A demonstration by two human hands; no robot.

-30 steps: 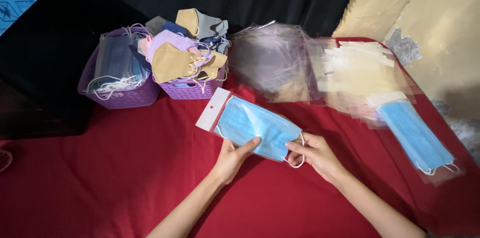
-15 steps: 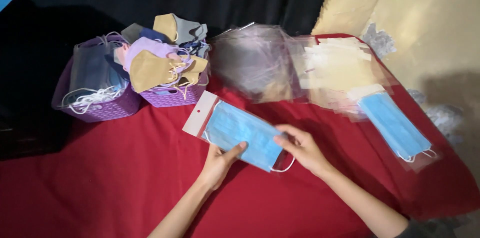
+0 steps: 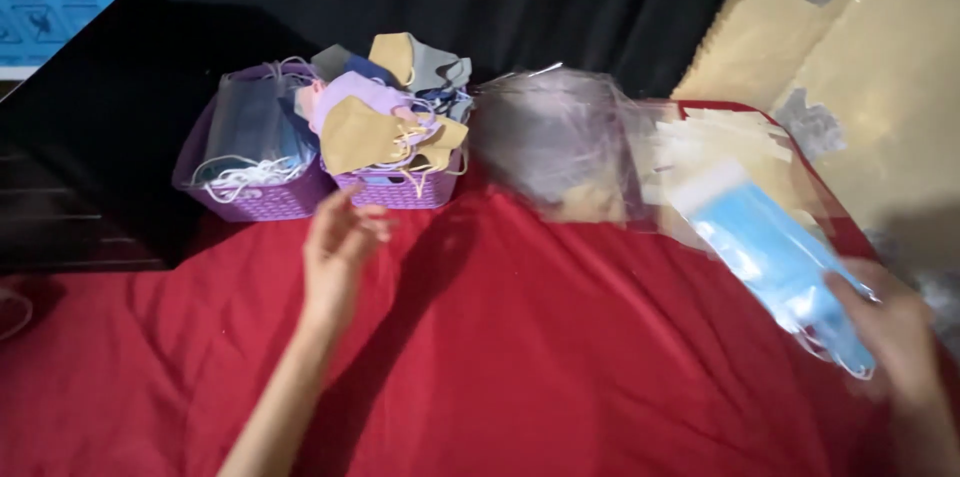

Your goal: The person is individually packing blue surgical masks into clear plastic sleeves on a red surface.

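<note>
The left hand (image 3: 338, 242) hangs above the red cloth-covered table (image 3: 520, 357) near its far edge, fingers loosely spread and slightly curled, palm empty, touching nothing; its fingertips come just short of the nearer purple basket (image 3: 395, 189), which is piled with tan, lilac and grey masks. A second purple basket (image 3: 250, 192), to the left along the same far edge, holds pale blue masks with white ear loops. The right hand (image 3: 895, 332) is at the right edge of the table, fingers closed over the lower end of a blue face mask in a clear packet (image 3: 770, 262); the picture is blurred there, so how tight the grip is cannot be told. The packet lies slanted on a stack of similar clear packets (image 3: 720, 152) at the far right corner. A heap of crumpled clear bags (image 3: 555, 147) sits between the baskets and that stack.

Half a second ago both hands held the packeted mask together at the middle of the table, the left hand under its lower edge and the right at its ear loop. Now the middle of the cloth is bare, the mask has gone to the right edge with the right hand alone, and the left hand has let go and moved toward the baskets
</note>
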